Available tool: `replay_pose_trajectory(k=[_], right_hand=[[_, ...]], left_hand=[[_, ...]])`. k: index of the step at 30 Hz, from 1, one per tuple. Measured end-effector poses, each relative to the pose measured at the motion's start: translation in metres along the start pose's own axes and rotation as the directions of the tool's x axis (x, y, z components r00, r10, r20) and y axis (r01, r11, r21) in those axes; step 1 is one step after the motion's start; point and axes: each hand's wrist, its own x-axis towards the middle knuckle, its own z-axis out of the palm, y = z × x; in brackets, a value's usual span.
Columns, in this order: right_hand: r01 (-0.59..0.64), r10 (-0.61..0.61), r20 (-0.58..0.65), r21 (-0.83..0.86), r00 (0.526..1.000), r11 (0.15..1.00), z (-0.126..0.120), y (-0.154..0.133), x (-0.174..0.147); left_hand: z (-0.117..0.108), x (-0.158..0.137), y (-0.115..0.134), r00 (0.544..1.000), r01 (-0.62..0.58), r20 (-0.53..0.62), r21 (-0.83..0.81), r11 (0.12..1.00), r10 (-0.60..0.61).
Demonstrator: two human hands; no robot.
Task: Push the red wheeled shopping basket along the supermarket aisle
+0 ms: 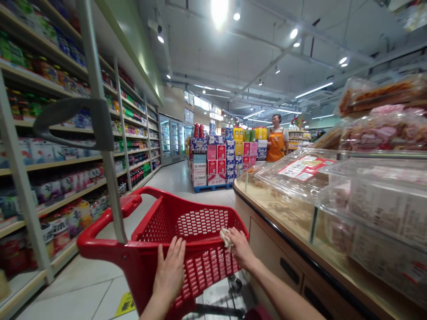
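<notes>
Hands [168,272], cloth [226,239] at red basket [199,245]

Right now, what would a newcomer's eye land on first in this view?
The bright red cart low in the middle comes first, with the left hand against its near side and the right hand holding a crumpled pale cloth at its rim. Beyond, a person in an orange apron stands right of stacked boxes.

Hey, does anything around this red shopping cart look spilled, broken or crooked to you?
Nothing stands out. The shopping cart stands upright with no visible break, and I see no spill on the visible floor. The crumpled white cloth isn't stray: the right hand holds it against the cart's rim.
</notes>
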Motion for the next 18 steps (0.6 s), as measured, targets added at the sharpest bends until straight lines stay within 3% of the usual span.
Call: replay_pose_trajectory(k=[3,4,9,11,13,14,16,18], right_hand=[[-0.226,0.224,-0.043,-0.05,0.974,0.973,-0.001,-0.006,-0.002],[-0.253,0.25,-0.06,-0.046,0.966,0.966,0.001,-0.011,-0.003],[0.055,-0.054,-0.018,0.056,0.998,0.997,0.006,-0.031,-0.009],[-0.066,0.066,-0.006,0.034,0.998,0.997,-0.004,-0.024,-0.011],[-0.268,0.267,-0.026,-0.016,0.963,0.963,-0.015,-0.015,-0.012],[-0.312,0.311,-0.031,-0.031,0.95,0.95,-0.017,-0.014,-0.013],[-0.229,0.229,-0.014,-0.016,0.973,0.973,-0.016,-0.019,-0.014],[-0.008,0.007,0.035,0.033,0.999,0.999,-0.011,-0.028,-0.015]], left_hand=[[-0.001,-0.001,0.0,0.999,-0.002,0.036,-0.014,1.0,0.002],[-0.002,-0.001,0.001,0.999,0.006,0.047,-0.017,1.0,-0.005],[-0.01,-0.002,-0.002,0.996,0.001,0.093,-0.043,0.999,0.003],[-0.015,-0.004,-0.005,0.995,-0.006,0.102,-0.053,0.999,0.012],[-0.02,-0.006,-0.007,0.994,0.004,0.11,-0.047,0.999,0.001],[-0.023,-0.007,-0.006,0.993,0.009,0.116,-0.041,0.999,-0.004],[-0.026,-0.008,-0.004,0.991,0.008,0.135,-0.027,1.0,-0.004],[-0.028,-0.009,-0.003,0.989,-0.007,0.15,-0.015,1.0,0.009]])
